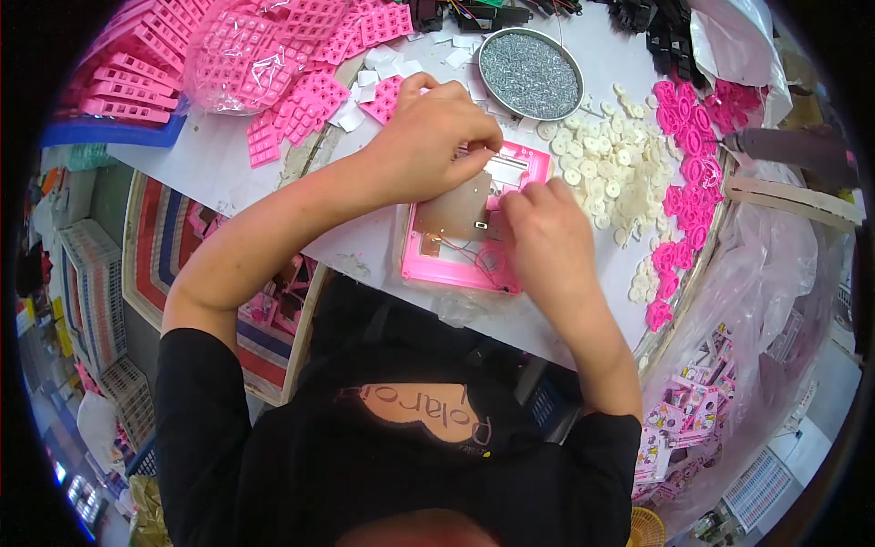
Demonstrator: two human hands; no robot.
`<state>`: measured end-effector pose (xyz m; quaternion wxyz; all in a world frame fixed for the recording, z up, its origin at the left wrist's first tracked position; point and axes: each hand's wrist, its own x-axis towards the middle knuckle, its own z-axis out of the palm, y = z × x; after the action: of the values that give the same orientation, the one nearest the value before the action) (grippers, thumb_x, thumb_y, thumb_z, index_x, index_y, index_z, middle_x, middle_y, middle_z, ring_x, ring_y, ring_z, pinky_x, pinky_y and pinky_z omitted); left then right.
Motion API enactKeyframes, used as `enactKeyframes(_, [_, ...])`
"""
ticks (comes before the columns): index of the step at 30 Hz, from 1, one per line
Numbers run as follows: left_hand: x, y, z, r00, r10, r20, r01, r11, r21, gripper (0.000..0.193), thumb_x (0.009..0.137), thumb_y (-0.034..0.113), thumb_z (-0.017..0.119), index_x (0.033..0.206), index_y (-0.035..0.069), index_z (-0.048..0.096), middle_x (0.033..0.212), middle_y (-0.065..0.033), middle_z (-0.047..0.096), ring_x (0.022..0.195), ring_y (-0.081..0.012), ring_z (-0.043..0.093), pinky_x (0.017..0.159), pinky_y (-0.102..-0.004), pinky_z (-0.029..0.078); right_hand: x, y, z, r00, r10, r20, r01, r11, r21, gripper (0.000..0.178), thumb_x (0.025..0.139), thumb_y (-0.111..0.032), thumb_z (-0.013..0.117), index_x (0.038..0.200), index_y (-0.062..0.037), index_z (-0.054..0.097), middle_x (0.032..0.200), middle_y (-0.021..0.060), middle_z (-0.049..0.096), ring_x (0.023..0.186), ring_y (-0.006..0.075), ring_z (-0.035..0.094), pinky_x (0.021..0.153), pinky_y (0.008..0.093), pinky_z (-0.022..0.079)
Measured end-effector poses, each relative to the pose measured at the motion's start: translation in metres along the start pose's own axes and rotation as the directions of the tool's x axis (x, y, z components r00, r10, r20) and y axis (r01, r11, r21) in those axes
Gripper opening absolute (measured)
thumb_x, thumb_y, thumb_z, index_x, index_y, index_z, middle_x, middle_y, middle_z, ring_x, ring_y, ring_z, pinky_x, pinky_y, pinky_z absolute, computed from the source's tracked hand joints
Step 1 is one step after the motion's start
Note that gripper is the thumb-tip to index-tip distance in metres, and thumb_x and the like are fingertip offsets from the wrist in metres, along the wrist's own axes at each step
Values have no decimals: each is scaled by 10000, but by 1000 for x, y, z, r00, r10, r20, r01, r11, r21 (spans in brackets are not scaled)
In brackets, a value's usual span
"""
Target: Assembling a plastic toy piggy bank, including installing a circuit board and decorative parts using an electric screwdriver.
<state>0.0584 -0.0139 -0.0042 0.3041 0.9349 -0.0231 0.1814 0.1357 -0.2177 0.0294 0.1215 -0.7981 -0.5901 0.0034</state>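
Note:
A pink plastic casing (451,272) lies on the table in front of me, with a brownish flat board (448,214) and thin red wires inside it. My left hand (433,137) reaches over its far left part, thumb and fingers pinched together near the top edge. Whatever sits in that pinch is too small to make out. At the casing's right side is my right hand (551,232), its fingers curled and pressed together over the inside. The fingertips are partly hidden, so what they grip cannot be seen.
A round tray (481,56) of small screws stands beyond the casing. White plastic discs (606,159) and bright pink plastic parts (697,169) spread to the right, near a dark power screwdriver (788,150). Pink keypad pieces (305,105) and a filled plastic bag (255,64) lie far left.

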Motion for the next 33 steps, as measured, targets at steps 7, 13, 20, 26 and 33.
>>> enactKeyframes(7, [19, 10, -2, 940, 186, 286, -245, 951, 187, 57, 804, 161, 721, 858, 146, 710, 888, -3, 648, 1022, -213, 576, 1082, -530, 324, -16, -16, 0, 985, 145, -90, -120, 964, 239, 66, 823, -58, 723, 857, -25, 677, 800, 128, 637, 759, 309, 595, 681, 416, 506])
enactKeyframes(13, [36, 23, 6, 820, 232, 524, -432, 851, 299, 91, 777, 164, 726, 860, 135, 751, 914, 0, 676, 1052, -209, 590, 1073, -518, 366, -19, -15, 9, 974, 222, -48, -193, 919, 344, 106, 830, -76, 730, 825, -19, 641, 787, 126, 635, 752, 310, 597, 653, 433, 506])
enactKeyframes(20, [52, 48, 8, 707, 36, 706, -339, 894, 294, 95, 739, 143, 741, 820, 96, 761, 885, -64, 711, 1005, -245, 649, 984, -507, 451, -13, -10, 0, 977, 196, -89, -178, 969, 172, 126, 822, -56, 728, 912, -27, 645, 828, 114, 636, 763, 312, 589, 682, 427, 497])
enactKeyframes(26, [66, 30, 8, 749, -179, 638, -27, 954, 299, 128, 762, 137, 729, 820, 24, 742, 820, -193, 709, 817, -384, 699, 708, -497, 542, -2, 6, 3, 992, 121, 24, -123, 988, 90, 136, 873, -67, 672, 975, -17, 596, 848, 158, 616, 777, 361, 586, 686, 465, 487])
enactKeyframes(33, [53, 21, -3, 814, -200, 545, 158, 980, 124, 144, 805, 174, 719, 797, 32, 732, 765, -211, 688, 775, -402, 685, 695, -496, 544, 8, 25, 28, 957, 44, -285, 39, 960, 279, 154, 838, -40, 725, 981, -35, 667, 1044, 131, 649, 1010, 339, 561, 890, 436, 464])
